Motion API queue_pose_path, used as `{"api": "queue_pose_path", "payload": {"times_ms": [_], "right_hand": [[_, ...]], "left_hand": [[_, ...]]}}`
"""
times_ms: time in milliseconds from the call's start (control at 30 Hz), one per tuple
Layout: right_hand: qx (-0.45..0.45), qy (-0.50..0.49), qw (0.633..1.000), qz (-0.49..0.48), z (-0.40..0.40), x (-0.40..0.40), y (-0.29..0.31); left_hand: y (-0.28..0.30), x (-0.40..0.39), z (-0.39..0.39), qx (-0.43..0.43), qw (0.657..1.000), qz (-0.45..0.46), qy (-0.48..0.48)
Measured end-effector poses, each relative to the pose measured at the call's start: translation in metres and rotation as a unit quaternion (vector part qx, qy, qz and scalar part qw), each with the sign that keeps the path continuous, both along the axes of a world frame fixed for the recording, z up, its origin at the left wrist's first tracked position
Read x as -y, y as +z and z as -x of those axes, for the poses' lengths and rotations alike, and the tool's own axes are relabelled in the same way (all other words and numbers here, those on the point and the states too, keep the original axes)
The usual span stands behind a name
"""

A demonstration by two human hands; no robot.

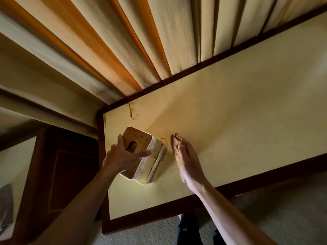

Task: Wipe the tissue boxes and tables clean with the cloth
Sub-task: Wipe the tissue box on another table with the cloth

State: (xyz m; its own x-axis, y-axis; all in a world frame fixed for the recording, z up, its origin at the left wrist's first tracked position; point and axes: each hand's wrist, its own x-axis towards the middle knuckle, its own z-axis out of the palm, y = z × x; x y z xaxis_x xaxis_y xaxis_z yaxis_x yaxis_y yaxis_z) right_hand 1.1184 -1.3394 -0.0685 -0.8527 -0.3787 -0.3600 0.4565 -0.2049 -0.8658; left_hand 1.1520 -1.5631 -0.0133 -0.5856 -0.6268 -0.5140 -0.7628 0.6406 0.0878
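Off to the left stands a dark wooden cabinet [58, 174], and beside it the table [230, 138], pale yellow on top with a dark frame, runs along the curtain [123, 41]. Near the table's left end sits the tissue box [141, 156], cream-sided with a brown lid, speckled with brown spots and looking tipped up off the surface on one side, though from here I can't be sure how it rests. The left hand [122, 156] is over the box with fingers spread and straight, thumb reaching across the near edge of the lid; it steadies or touches the box rather than clutching it. Just to the right of the box, apart from it by a narrow strip of tabletop, the right hand [185, 156] lies flat with fingers extended, pressing the cloth [176, 142] down on the table; the cloth shows as a tan wad at the fingertips and along the hand's left edge. A brown smear lies on the tabletop between box and cloth, and a longer drip stain [130, 110] marks the far left corner. The box's long axis runs toward the person, roughly parallel with the right hand, so the cloth need only travel leftward to meet the box's spotted side.
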Motion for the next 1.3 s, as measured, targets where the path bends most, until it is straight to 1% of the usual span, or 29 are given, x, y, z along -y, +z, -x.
{"api": "queue_pose_path", "payload": {"times_ms": [200, 300, 433, 467, 500, 533, 567, 600, 633, 667, 700, 733, 800, 867, 933, 1033, 1133, 1300], "right_hand": [[-0.020, -0.014, 1.000, -0.017, 0.005, 0.007, 0.002], [-0.019, -0.020, 1.000, -0.004, 0.007, 0.008, 0.005], [-0.010, -0.018, 1.000, 0.008, 0.005, 0.013, 0.006], [-0.006, -0.018, 1.000, 0.010, 0.004, 0.014, 0.006], [-0.004, -0.018, 1.000, 0.011, 0.002, 0.014, 0.005], [-0.003, -0.020, 1.000, 0.013, 0.000, 0.014, 0.006], [-0.001, -0.021, 1.000, 0.014, -0.002, 0.014, 0.005], [0.002, -0.022, 1.000, 0.011, -0.005, 0.014, 0.004], [0.004, -0.021, 1.000, 0.006, -0.008, 0.014, 0.002], [0.005, -0.021, 1.000, 0.002, -0.011, 0.016, 0.002], [0.005, -0.021, 1.000, 0.002, -0.015, 0.017, 0.000], [0.004, -0.024, 1.000, 0.005, -0.018, 0.018, 0.000], [0.003, -0.027, 1.000, 0.015, -0.023, 0.020, 0.002], [0.010, -0.021, 1.000, 0.017, -0.026, 0.026, -0.001], [0.014, -0.006, 1.000, -0.005, -0.029, 0.034, -0.006], [0.025, 0.039, 0.998, -0.043, -0.034, 0.043, -0.017], [0.026, 0.096, 0.994, -0.048, -0.032, 0.048, -0.012], [0.015, 0.135, 0.989, -0.059, -0.012, 0.060, -0.014]], "left_hand": [[0.000, -0.029, 0.004, 0.015, 0.989, 0.044, 0.142], [0.001, -0.039, 0.005, 0.006, 0.983, 0.066, 0.171], [0.002, -0.041, 0.006, 0.006, 0.976, 0.048, 0.211], [0.006, -0.041, 0.006, 0.011, 0.977, 0.047, 0.206], [0.009, -0.040, 0.006, 0.008, 0.982, 0.054, 0.181], [0.013, -0.036, 0.004, -0.008, 0.989, 0.062, 0.134], [0.017, -0.030, 0.003, -0.032, 0.995, 0.062, 0.068], [0.021, -0.022, 0.002, -0.051, 0.998, 0.045, -0.007], [0.024, -0.012, 0.002, -0.052, 0.995, 0.016, -0.086], [0.028, -0.005, 0.001, -0.030, 0.987, -0.011, -0.160], [0.031, 0.002, 0.001, 0.011, 0.975, -0.024, -0.221], [0.032, 0.007, 0.002, 0.057, 0.961, -0.023, -0.270], [0.033, 0.014, 0.006, 0.130, 0.935, -0.009, -0.330], [0.032, 0.016, 0.011, 0.170, 0.918, -0.001, -0.358], [0.030, 0.018, 0.014, 0.180, 0.914, 0.002, -0.364], [0.028, 0.019, 0.013, 0.161, 0.920, -0.005, -0.356], [0.029, 0.019, 0.010, 0.146, 0.928, -0.016, -0.343], [0.033, 0.016, 0.011, 0.135, 0.932, -0.022, -0.337]]}}
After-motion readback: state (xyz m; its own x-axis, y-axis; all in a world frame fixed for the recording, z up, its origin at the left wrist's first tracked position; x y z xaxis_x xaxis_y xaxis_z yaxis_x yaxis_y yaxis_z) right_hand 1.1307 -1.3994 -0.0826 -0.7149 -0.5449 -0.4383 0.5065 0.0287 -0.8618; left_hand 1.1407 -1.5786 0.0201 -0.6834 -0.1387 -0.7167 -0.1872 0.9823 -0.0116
